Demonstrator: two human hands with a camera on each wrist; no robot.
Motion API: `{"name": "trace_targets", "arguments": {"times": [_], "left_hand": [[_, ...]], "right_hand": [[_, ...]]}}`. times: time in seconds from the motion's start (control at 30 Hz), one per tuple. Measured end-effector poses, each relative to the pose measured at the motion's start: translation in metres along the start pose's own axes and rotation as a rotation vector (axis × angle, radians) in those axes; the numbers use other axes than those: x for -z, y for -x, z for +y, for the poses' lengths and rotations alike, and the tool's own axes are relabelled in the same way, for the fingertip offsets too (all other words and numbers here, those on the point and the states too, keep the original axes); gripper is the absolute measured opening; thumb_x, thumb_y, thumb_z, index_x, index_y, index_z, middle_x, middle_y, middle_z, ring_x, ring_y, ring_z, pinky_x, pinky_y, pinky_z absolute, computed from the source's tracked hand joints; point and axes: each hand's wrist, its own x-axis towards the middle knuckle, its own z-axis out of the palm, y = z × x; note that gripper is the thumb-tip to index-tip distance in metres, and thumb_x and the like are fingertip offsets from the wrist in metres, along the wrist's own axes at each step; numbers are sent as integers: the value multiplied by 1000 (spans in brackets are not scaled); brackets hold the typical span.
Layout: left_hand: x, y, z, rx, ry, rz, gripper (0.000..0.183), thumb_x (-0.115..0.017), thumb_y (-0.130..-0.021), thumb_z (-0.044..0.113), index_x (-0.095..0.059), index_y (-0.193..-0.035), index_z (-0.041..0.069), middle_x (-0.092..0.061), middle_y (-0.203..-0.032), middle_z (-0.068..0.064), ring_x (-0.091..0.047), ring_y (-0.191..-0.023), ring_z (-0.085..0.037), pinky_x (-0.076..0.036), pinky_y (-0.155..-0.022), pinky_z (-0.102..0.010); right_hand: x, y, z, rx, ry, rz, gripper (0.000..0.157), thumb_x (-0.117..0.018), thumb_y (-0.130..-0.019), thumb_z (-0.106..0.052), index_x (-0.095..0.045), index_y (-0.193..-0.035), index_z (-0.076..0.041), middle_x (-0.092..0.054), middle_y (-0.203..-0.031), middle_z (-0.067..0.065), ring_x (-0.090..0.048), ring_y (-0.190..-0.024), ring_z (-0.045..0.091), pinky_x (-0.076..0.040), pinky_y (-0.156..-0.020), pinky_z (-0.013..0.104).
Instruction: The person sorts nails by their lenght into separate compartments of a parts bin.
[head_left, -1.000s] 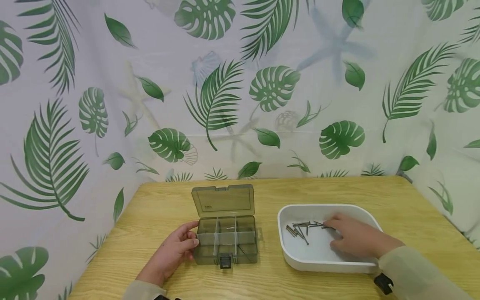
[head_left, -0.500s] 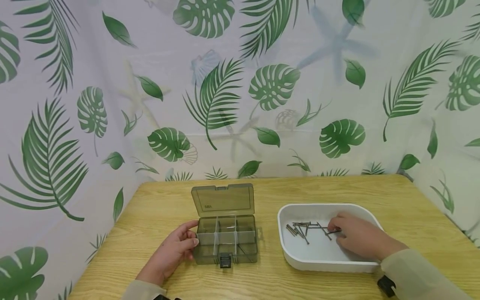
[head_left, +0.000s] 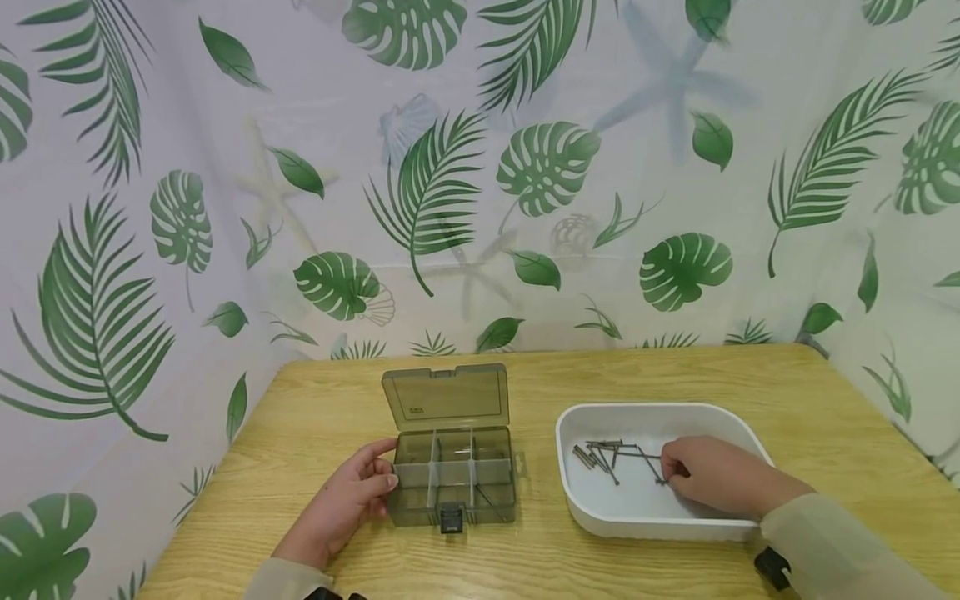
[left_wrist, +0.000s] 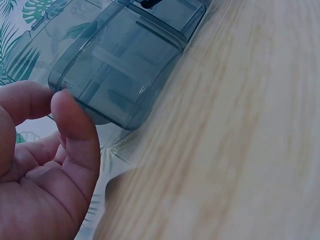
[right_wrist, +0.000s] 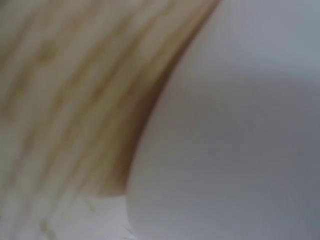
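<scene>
A translucent grey compartment box (head_left: 453, 479) stands on the table with its lid (head_left: 447, 398) raised at the back. My left hand (head_left: 348, 500) pinches the box's left side between thumb and forefinger; the left wrist view shows the thumb (left_wrist: 72, 117) at the box's corner. Inside the front right compartment lies a thin dark screw (head_left: 486, 497). To the right, my right hand (head_left: 716, 477) reaches into a white tray (head_left: 667, 530), thumb and fingers curled together at the scattered screws (head_left: 600, 457). What they pinch, apparently a screw, is mostly hidden by the fingers.
The wooden table (head_left: 536, 554) runs back to a leaf-patterned cloth (head_left: 450, 167). A black latch (head_left: 451, 518) hangs at the box's front. Bare wood separates box and tray. Only blurred tray wall (right_wrist: 225, 150) and wood fill the right wrist view.
My right hand has drawn slightly back to the right among the screws, and its fingers have curled together. A screw that showed at the fingertips is now hidden. The left hand stays on the box.
</scene>
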Motion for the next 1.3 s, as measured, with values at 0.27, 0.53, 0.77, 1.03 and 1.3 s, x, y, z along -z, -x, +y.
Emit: {"name": "trace_targets", "arguments": {"times": [0.27, 0.53, 0.77, 1.03, 1.3], "left_hand": [[-1, -1, 0, 0, 4, -6, 62, -59, -99, 5, -32, -156, 6, -48, -104, -9, -46, -80, -18, -49, -60, -28], [-3, 0, 1, -1, 3, -15, 63, -59, -99, 6, -31, -156, 4, -48, -104, -8, -46, -82, -18, -49, -60, -28], [-2, 1, 2, 8, 9, -3, 63, -58, -99, 4, -32, -156, 5, -48, -105, -8, -46, -81, -17, -49, -60, -28], [-3, 0, 3, -3, -1, 1, 62, -58, -100, 4, -31, -156, 4, -47, -105, -8, -46, -84, -18, -49, -61, -28], [-2, 1, 4, 3, -6, -10, 62, -58, -100, 6, -30, -156, 5, -47, -106, -8, -46, -82, -18, -50, -61, -29]], "right_hand": [[-1, 1, 2, -4, -5, 23, 15, -65, -89, -10, -57, -82, -21, -51, -73, -9, -46, -69, 8, -39, -63, 29], [7, 2, -8, -25, -77, 82, 13, -67, -92, -13, -59, -86, -20, -53, -76, -8, -49, -72, 11, -40, -62, 29], [17, -5, -19, 26, -85, 133, 10, -66, -92, -9, -64, -91, -18, -55, -78, -9, -49, -73, 10, -44, -63, 29], [24, -10, -35, 59, -123, 174, 12, -63, -95, -6, -70, -102, -14, -56, -80, -9, -50, -73, 10, -45, -64, 28], [30, -11, -60, 115, -136, 189, 19, -60, -98, -7, -72, -111, -15, -58, -84, -10, -52, -76, 9, -45, -66, 29]]}}
